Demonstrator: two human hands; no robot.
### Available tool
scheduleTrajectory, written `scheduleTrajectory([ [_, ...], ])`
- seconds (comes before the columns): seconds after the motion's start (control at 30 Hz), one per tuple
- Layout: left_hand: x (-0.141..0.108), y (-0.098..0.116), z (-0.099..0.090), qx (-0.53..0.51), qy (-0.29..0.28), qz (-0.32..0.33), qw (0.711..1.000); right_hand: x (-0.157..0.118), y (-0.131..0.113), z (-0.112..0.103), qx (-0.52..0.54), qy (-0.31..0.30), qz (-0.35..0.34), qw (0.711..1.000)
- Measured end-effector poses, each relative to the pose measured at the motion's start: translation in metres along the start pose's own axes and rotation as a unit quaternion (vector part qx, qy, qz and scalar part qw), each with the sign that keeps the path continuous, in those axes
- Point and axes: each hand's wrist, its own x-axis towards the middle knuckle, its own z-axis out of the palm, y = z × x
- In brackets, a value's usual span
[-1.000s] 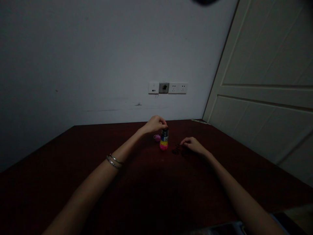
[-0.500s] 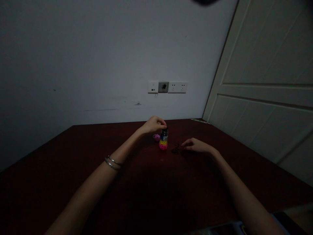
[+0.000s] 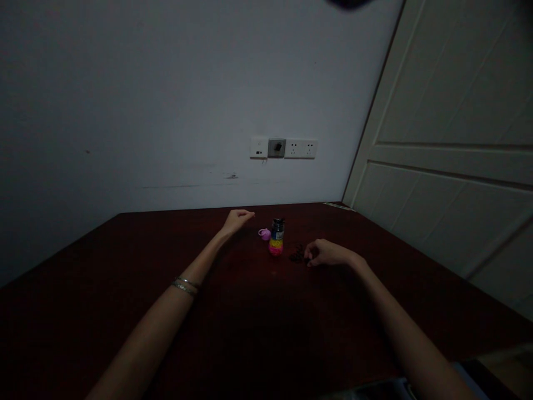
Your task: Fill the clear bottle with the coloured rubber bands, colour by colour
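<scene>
A small clear jar (image 3: 276,238) stands upright in the middle of the dark red table, with pink, yellow, blue and dark layers of small pieces inside. Dark bits show at its mouth. Just left of it lies a pink cap (image 3: 264,234) with a loop. My left hand (image 3: 238,220) hovers left of the cap, fingertips closed together and nothing visible in them. To the right of the jar, my right hand (image 3: 327,253) rests low with its fingers pinched at the edge of a small pile of dark pieces (image 3: 297,255). Whatever is between those fingertips is too dark to make out.
The dark red table (image 3: 250,311) runs back to a pale wall (image 3: 166,100). Switch and socket plates (image 3: 283,148) sit on that wall above the jar. A white panelled door (image 3: 437,166) borders the right side.
My left hand has left the jar's mouth and moved left. My right hand's fingers have curled into a pinch beside the dark pieces. The jar still stands upright.
</scene>
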Motion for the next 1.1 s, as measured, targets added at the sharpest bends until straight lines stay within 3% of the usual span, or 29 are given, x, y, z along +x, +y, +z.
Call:
scheduleTrajectory([
  [0.17, -0.001, -0.025, -0.009, -0.03, 0.029, -0.073, 0.996, 0.002, -0.002, 0.003, -0.002, 0.003, 0.001, 1.0],
  [0.33, -0.003, -0.032, -0.012, -0.04, 0.034, -0.098, 0.994, 0.005, 0.0, 0.006, -0.009, 0.016, 0.002, 1.0],
  [0.47, -0.002, -0.021, -0.013, -0.033, 0.033, -0.071, 0.996, 0.007, 0.004, 0.006, -0.008, 0.019, -0.002, 1.0],
  [0.6, -0.003, 0.0, -0.009, -0.011, 0.022, 0.002, 1.0, 0.004, 0.003, 0.0, 0.022, 0.03, 0.006, 0.999],
  [0.73, -0.01, 0.023, 0.001, 0.0, -0.023, 0.064, 0.998, 0.003, -0.006, -0.021, 0.061, 0.068, -0.029, 0.995],
  [0.83, -0.016, 0.033, 0.011, 0.007, -0.087, 0.09, 0.992, 0.006, -0.022, -0.046, 0.072, 0.094, -0.07, 0.991],
  [0.97, -0.022, 0.035, 0.022, 0.024, -0.178, 0.089, 0.98, 0.017, -0.054, -0.074, 0.063, 0.108, -0.105, 0.987],
  [1.1, -0.026, 0.033, 0.029, 0.031, -0.229, 0.092, 0.969, 0.036, -0.083, -0.083, 0.033, 0.086, -0.133, 0.987],
])
